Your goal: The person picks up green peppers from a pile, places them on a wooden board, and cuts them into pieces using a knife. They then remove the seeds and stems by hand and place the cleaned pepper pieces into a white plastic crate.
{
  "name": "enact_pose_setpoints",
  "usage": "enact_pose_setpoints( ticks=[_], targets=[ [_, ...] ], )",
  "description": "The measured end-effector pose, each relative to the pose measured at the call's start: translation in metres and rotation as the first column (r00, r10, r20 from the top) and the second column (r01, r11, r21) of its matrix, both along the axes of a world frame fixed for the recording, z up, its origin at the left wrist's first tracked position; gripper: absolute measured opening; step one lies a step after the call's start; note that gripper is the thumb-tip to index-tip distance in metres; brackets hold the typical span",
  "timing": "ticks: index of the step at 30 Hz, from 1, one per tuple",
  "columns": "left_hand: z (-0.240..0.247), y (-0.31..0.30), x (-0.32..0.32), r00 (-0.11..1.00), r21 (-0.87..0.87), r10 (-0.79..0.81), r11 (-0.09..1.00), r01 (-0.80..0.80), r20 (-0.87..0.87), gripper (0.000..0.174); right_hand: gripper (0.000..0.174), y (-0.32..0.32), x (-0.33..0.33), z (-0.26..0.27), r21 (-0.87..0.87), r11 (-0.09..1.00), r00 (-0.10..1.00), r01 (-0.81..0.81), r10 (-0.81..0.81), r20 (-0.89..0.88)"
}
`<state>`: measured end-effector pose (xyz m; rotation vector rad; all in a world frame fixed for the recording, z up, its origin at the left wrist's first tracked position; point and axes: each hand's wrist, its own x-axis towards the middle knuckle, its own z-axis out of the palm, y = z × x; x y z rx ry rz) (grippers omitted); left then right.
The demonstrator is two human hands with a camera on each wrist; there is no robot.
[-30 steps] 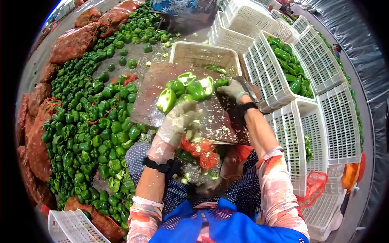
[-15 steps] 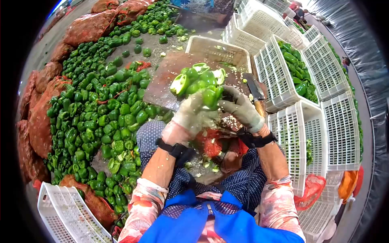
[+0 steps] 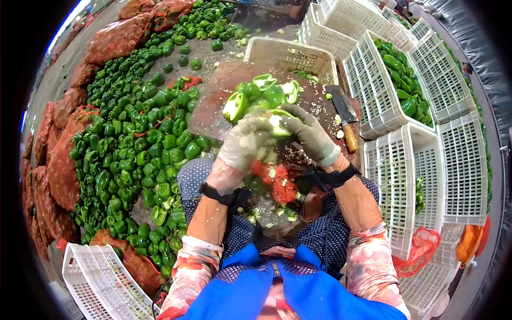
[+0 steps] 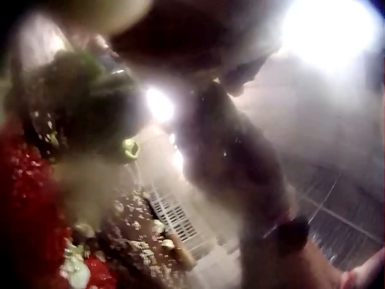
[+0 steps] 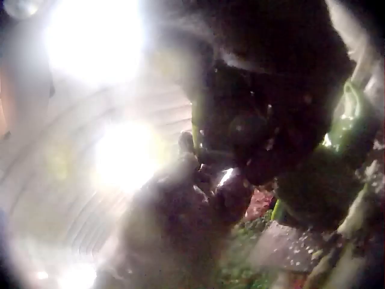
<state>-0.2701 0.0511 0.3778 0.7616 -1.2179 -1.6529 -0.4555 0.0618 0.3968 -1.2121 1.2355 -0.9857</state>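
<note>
A cut green bell pepper, its pale inside showing, is held between both gloved hands over the near edge of the cutting board. My left hand grips its left side, partly blurred. The fingers of my right hand pinch it from the right. Just beyond the hands, several cut bell peppers sit in a group on the board. To the right of my right hand lies a cleaver with a wooden handle. Both wrist views are dark and glared, the right hand filling much of its own.
A white crate stands behind the board. Stacked white crates line the right side, one holding long green peppers. Whole bell peppers cover the floor at left, beside red mesh sacks. Pale seeds litter the board.
The right hand has left the cleaver at the board's right and come in to the left hand. Both have taken hold of a pepper, whose pale inside now faces up.
</note>
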Motion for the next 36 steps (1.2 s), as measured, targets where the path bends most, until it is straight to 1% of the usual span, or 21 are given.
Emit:
enact_pose_setpoints(
  ticks=[1, 3, 4, 7, 9, 13, 14, 17, 19, 22, 23, 25, 26, 27, 28, 30, 31, 32, 33, 34, 36],
  targets=[
    [0.000, -0.001, -0.001, 1.000, -0.108, 0.023, 0.994, -0.025, -0.017, 0.020, 0.048, 0.001, -0.002, 0.000, -0.018, 1.000, 1.000, -0.012, 0.012, 0.019],
    [0.010, 0.005, 0.002, 0.941, 0.230, 0.051, 0.973, 0.029, -0.335, 0.025, 0.051, 0.007, -0.003, 0.007, -0.057, 0.998, 0.998, -0.034, 0.037, 0.055],
    [0.011, 0.004, 0.004, 0.927, 0.266, 0.074, 0.963, 0.029, -0.368, 0.026, 0.055, 0.009, -0.004, 0.009, -0.070, 0.996, 0.998, -0.051, 0.052, 0.021],
    [0.007, 0.004, 0.005, 0.991, 0.271, 0.007, 0.962, 0.030, -0.136, 0.043, 0.055, 0.012, -0.002, -0.003, -0.146, 0.989, 0.998, -0.038, 0.045, 0.045],
    [0.008, 0.008, -0.001, 0.981, 0.204, -0.133, 0.974, 0.102, 0.143, 0.049, 0.056, 0.015, 0.002, -0.007, -0.190, 0.982, 0.998, -0.022, 0.010, -0.064],
    [0.021, 0.014, -0.004, 0.992, 0.378, -0.075, 0.919, 0.109, -0.103, 0.057, 0.057, 0.018, 0.004, -0.011, -0.325, 0.937, 0.915, -0.127, -0.015, -0.402],
    [-0.005, 0.009, -0.008, 0.974, 0.357, -0.007, 0.930, 0.089, -0.225, 0.057, 0.053, 0.018, 0.005, -0.013, -0.440, 0.886, 0.893, -0.147, -0.073, -0.445],
    [-0.012, 0.004, -0.004, 0.961, 0.354, -0.066, 0.921, 0.162, -0.269, 0.057, 0.048, 0.016, 0.000, -0.003, -0.439, 0.889, 0.793, -0.134, -0.170, -0.585],
    [-0.010, 0.003, -0.012, 0.947, 0.300, -0.047, 0.943, 0.147, -0.316, 0.057, 0.041, 0.018, 0.001, 0.005, -0.496, 0.866, 0.838, -0.059, -0.227, -0.496],
    [-0.021, -0.002, -0.013, 0.949, 0.319, -0.032, 0.938, 0.137, -0.315, 0.063, 0.036, 0.016, 0.008, -0.008, -0.364, 0.929, 0.967, 0.069, -0.152, -0.203],
    [-0.020, 0.003, -0.017, 0.940, 0.368, 0.004, 0.921, 0.130, -0.341, 0.063, 0.035, 0.018, 0.007, -0.007, -0.428, 0.901, 0.928, 0.073, -0.219, -0.302],
    [-0.023, -0.002, -0.022, 0.976, 0.416, -0.068, 0.897, 0.150, -0.206, 0.064, 0.032, 0.022, 0.010, 0.006, -0.568, 0.822, 0.821, 0.037, -0.349, -0.452],
    [-0.057, -0.011, -0.021, 0.989, -0.202, -0.027, 0.978, 0.057, 0.147, 0.065, 0.029, 0.023, 0.010, 0.010, -0.596, 0.802, 0.818, 0.044, -0.371, -0.439],
    [-0.061, -0.014, -0.017, 0.979, -0.377, 0.075, 0.926, 0.002, 0.190, 0.065, 0.026, 0.026, 0.011, 0.013, -0.626, 0.779, 0.831, 0.037, -0.372, -0.413],
    [-0.057, -0.013, -0.014, 0.980, -0.390, 0.111, 0.920, -0.038, 0.165, 0.065, 0.029, 0.032, 0.017, 0.020, -0.474, 0.878, 0.909, 0.063, -0.246, -0.335],
    [-0.038, -0.006, -0.006, 0.995, -0.088, 0.079, 0.993, -0.084, -0.058, 0.064, 0.033, 0.023, 0.010, -0.004, -0.427, 0.903, 0.900, -0.046, -0.148, -0.410],
    [-0.020, -0.001, 0.000, 0.984, 0.077, 0.081, 0.995, -0.069, -0.157, 0.064, 0.026, 0.019, 0.015, -0.013, -0.467, 0.884, 0.928, 0.010, -0.181, -0.324],
    [-0.003, 0.008, 0.008, 0.981, 0.153, 0.079, 0.987, -0.052, -0.176, 0.064, 0.029, 0.027, 0.026, 0.008, -0.186, 0.979, 0.985, 0.079, -0.105, -0.139],
    [0.011, 0.016, 0.011, 0.985, 0.189, 0.076, 0.981, -0.045, -0.158, 0.064, 0.031, 0.023, 0.024, -0.005, -0.199, 0.978, 0.997, 0.065, -0.074, -0.038],
    [0.018, 0.020, 0.015, 0.992, 0.179, 0.073, 0.982, -0.055, -0.100, 0.064, 0.032, 0.022, 0.022, -0.011, -0.164, 0.984, 0.998, 0.062, -0.057, 0.034],
    [-0.029, 0.020, 0.000, 0.993, -0.272, 0.117, 0.956, -0.106, 0.024, 0.076, 0.033, 0.022, 0.024, -0.020, -0.102, 0.992, 0.977, 0.073, -0.050, 0.205]
  ],
)
